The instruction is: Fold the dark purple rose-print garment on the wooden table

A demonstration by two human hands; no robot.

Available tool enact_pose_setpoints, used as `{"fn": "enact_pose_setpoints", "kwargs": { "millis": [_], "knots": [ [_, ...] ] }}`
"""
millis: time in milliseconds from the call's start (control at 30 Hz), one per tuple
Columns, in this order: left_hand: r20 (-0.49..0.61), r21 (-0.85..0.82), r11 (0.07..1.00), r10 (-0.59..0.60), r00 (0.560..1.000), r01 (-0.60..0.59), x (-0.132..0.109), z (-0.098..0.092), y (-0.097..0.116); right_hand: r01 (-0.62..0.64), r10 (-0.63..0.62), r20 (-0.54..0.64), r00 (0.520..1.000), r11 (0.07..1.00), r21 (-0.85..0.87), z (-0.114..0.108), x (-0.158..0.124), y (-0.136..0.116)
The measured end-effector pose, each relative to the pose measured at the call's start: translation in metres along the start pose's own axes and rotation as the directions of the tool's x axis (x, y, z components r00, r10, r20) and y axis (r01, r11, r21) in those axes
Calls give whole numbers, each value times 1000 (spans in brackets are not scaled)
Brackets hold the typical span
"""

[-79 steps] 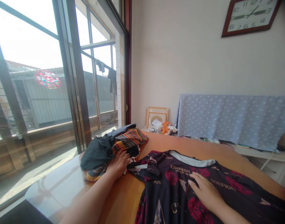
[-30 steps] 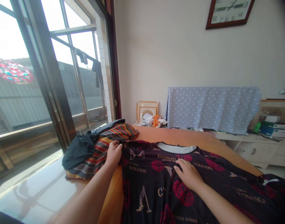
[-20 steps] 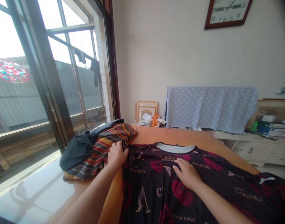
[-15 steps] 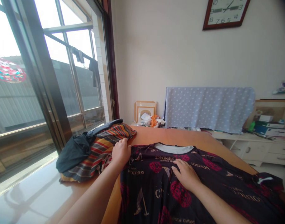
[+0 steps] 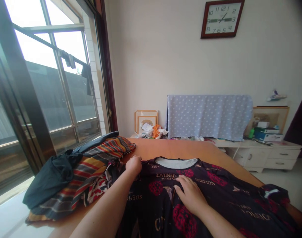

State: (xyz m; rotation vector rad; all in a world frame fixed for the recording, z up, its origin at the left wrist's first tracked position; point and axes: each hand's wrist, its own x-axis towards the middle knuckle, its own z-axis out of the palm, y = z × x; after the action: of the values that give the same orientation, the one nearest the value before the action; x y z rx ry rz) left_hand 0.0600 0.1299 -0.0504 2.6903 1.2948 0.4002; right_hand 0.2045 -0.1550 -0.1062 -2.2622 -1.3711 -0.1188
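Note:
A dark long-sleeved shirt point(image 5: 153, 201) with red round motifs and pale lettering lies spread on the table, its pale-lined neckline at the far side. At the shirt's left shoulder, my left hand point(image 5: 134, 165) is closed on the fabric; its fingertips are partly hidden. My right hand point(image 5: 189, 193) rests flat on the shirt's chest below the neckline, fingers extended. To the left of my left hand lies a heap of clothes, with a striped garment point(image 5: 91, 170) and a dark green garment point(image 5: 53, 180) on it.
The orange-brown table point(image 5: 190, 148) stretches beyond the shirt, with a large window point(image 5: 64, 82) along its left. A white cabinet point(image 5: 262, 157) stands at the back right, near a polka-dot cloth point(image 5: 210, 115). On the wall hangs a clock point(image 5: 222, 19).
My left hand has moved right along the shirt's shoulder, nearer the neckline, and its fingers have curled in. My right hand stays on the chest. The view has turned slightly.

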Motion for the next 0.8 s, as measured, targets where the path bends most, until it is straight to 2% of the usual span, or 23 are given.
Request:
{"fn": "enact_pose_setpoints", "kwargs": {
  "millis": [200,500,667,800],
  "knots": [
    [36,-63,996,-58,998,60,18,14,3,-7,7,17,1000,1000,20,-2,1,1],
    [1,-176,962,-212,977,209,48,17,-4,-22,21,24,999,998,54,-5,2,0],
    [-7,-152,962,-231,973,227,50,17,1,-24,23,13,1000,998,65,-7,1,-1],
    [-34,-111,979,-178,983,174,48,16,20,-32,31,21,999,997,64,-9,1,-3]
  ]
}}
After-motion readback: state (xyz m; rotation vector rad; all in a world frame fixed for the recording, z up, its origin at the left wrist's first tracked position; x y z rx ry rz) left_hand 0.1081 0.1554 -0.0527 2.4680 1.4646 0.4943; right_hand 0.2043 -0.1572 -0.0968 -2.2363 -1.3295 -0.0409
